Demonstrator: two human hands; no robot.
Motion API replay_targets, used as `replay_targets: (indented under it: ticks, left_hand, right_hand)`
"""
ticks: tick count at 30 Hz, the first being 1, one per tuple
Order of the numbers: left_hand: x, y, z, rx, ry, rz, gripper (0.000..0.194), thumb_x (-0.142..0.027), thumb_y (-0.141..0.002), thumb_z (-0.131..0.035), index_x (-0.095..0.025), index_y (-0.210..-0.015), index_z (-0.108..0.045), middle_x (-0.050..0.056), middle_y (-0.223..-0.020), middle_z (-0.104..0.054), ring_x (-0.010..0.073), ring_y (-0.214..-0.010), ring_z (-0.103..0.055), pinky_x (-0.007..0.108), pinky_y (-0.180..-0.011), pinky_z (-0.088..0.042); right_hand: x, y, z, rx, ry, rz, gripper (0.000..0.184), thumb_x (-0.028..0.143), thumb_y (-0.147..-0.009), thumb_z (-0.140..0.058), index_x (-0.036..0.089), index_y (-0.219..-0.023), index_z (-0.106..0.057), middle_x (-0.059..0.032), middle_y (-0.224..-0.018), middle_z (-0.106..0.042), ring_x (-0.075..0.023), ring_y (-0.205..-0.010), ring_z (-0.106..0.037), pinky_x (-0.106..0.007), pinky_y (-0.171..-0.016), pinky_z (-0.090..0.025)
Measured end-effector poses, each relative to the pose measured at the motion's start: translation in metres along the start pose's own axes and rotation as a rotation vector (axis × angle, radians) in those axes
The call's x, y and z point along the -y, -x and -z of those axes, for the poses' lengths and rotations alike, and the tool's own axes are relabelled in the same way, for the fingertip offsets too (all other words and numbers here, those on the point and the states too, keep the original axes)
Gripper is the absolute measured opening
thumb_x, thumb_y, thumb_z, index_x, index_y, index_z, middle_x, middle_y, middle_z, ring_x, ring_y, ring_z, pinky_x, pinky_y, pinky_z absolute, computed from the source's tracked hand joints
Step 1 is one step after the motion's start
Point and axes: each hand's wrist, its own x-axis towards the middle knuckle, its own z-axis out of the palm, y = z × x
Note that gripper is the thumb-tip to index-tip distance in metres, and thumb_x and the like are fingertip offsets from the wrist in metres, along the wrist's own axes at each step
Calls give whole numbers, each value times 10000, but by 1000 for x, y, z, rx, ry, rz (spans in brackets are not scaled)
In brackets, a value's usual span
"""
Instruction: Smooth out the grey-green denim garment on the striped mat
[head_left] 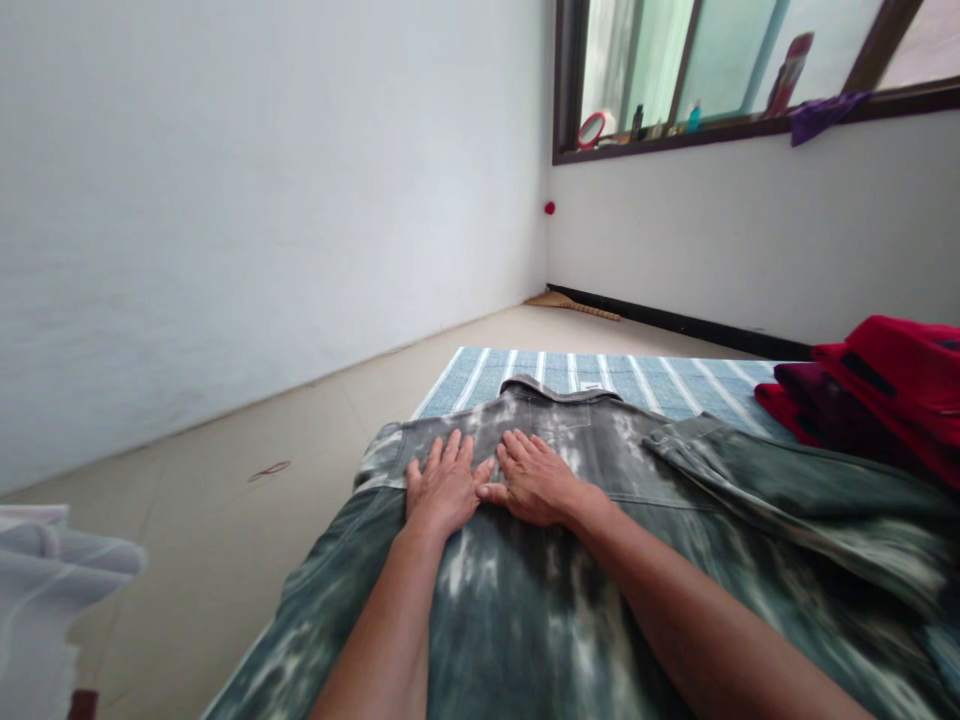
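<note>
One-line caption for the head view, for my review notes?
Left hand and right hand lie flat on a tie-dyed green denim jacket on a blue striped mat, folded red clothes beside it.

The far right corner of the striped blue mat (660, 390) is being obstructed by a stack of folded red garments (877, 390). The mat's middle is being covered by a tie-dyed grey-green denim shirt (480, 610), whose sleeve (795, 500) is being laid toward the right edge, blocking passage there. Room for a hand is being offered across the striped strip beyond the collar (559, 390) and over the tiled floor (225, 560) past the left edge, where a pale cloth (45, 590) is intruding at the lower left.
</note>
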Motion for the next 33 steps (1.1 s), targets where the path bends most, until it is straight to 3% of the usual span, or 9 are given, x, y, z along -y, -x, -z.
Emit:
replay_targets:
  ticks: [14,21,27,30,33]
  left_hand:
    - [-2,-3,-3,-10,-2,2,593,-491,-935,-250,-186,-1436,-337,77,-1541,-225,236,-1427,-176,564,-1121,-126]
    - [-1,-4,-6,-65,56,-157,494,-348,-941,-344,-186,-1406,-383,92,-1532,-269,201,-1418,-208,422,-1131,-214]
    - [3,-8,-13,-45,54,-216,487,-382,-951,-322,-179,-1384,-414,93,-1512,-322,215,-1406,-246,456,-1128,-223]
    - [2,-7,-12,-33,38,-220,511,-412,-954,-308,-171,-1394,-401,94,-1518,-305,211,-1412,-229,462,-1129,-216]
    - [1,-5,-9,-17,28,-224,520,-428,-956,-300,-173,-1399,-394,97,-1524,-287,211,-1416,-216,469,-1127,-214]
  right_hand:
    - [3,5,3,-10,93,-21,946,723,-876,-234,-58,-1401,-340,-288,-1473,-252,-369,-1384,-202,-477,-1116,-168]
    - [5,7,4,-2,143,-45,987,743,-862,-228,-85,-1386,-345,-311,-1461,-257,-396,-1374,-209,-476,-1103,-196]
    - [4,7,10,56,140,-35,1007,757,-847,-263,-85,-1396,-324,-306,-1466,-249,-392,-1376,-205,-462,-1103,-199]
    - [6,8,14,58,160,-37,985,745,-851,-294,-85,-1378,-358,-312,-1450,-281,-388,-1363,-244,-454,-1091,-223]
    - [11,9,20,40,183,-47,909,718,-859,-339,-61,-1306,-476,-313,-1370,-409,-385,-1300,-354,-453,-1056,-276]
